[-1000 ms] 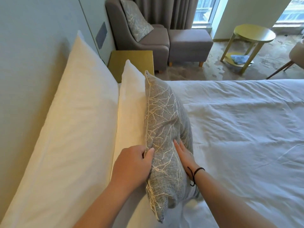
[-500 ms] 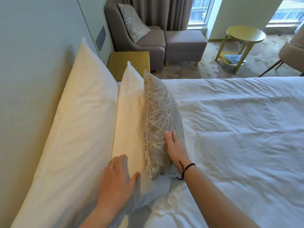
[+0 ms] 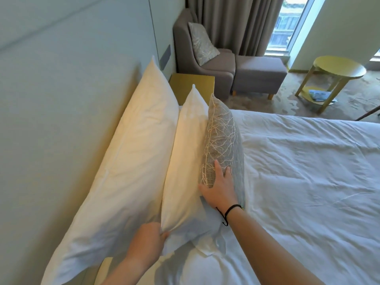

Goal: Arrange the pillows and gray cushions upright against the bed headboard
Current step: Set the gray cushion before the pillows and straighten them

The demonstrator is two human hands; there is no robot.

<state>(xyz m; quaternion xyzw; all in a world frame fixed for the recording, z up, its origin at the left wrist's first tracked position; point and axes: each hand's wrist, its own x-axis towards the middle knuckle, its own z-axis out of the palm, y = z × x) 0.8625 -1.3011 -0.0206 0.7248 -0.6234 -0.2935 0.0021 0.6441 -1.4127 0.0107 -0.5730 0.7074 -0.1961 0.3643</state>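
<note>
A large white pillow point(image 3: 127, 161) leans upright against the pale headboard point(image 3: 61, 99). A smaller white pillow point(image 3: 185, 161) stands in front of it. A gray cushion point(image 3: 222, 140) with a cream branch pattern stands upright against the smaller pillow. My left hand point(image 3: 148, 239) pinches the near corner of the smaller white pillow. My right hand point(image 3: 220, 188), with a black cord on the wrist, grips the near lower end of the gray cushion, thumb on its seam edge and fingers on its front face.
The white duvet point(image 3: 298, 182) covers the bed to the right. A yellow nightstand point(image 3: 191, 87) sits beyond the pillows. Farther off are a gray armchair point(image 3: 205, 58) with a second patterned cushion point(image 3: 202, 46), a gray ottoman point(image 3: 259, 77) and a round yellow side table point(image 3: 337, 70).
My left hand slid from the smaller pillow's face down to its near corner and closed on it. My right hand moved round to the cushion's near end. The view pulled back.
</note>
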